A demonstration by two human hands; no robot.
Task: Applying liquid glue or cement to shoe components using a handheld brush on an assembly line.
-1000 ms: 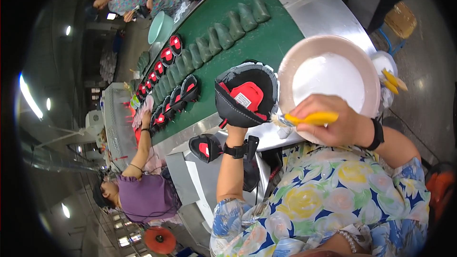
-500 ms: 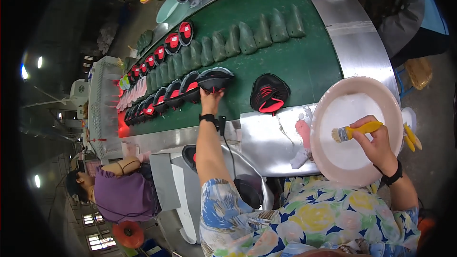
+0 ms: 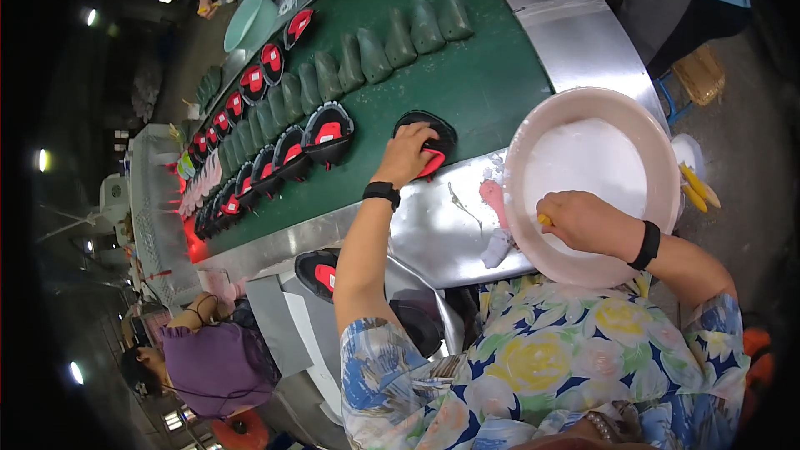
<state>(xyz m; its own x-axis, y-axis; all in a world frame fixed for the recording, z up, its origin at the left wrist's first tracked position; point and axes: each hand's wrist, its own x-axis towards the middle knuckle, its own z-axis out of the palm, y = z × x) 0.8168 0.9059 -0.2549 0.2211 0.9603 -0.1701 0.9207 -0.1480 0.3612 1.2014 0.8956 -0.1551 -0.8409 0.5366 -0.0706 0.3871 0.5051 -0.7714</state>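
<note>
My left hand (image 3: 405, 152) grips a black shoe upper (image 3: 439, 127) with a red lining, at the near side of the green belt. My right hand (image 3: 583, 221) is closed over the near part of a pale pink basin (image 3: 532, 252) that holds white liquid (image 3: 587, 162). It holds a brush, of which just the yellow handle end (image 3: 544, 220) shows; the bristles are hidden. To the left of my left hand, a row of black and red shoe uppers (image 3: 327, 135) runs away along the green belt (image 3: 487, 87).
Several dark green shoe lasts (image 3: 375, 58) line the belt's middle, with more uppers (image 3: 252, 79) beyond. A metal ledge (image 3: 425, 229) borders the belt. Yellow-handled brushes (image 3: 693, 192) lie right of the basin. A co-worker in purple (image 3: 217, 367) sits at left; another person's hand (image 3: 206, 5) works across the belt.
My left hand let go of the upper at the row's end and moved right onto the separate one. My right hand turned over and moved left with the brush, hiding its bristles.
</note>
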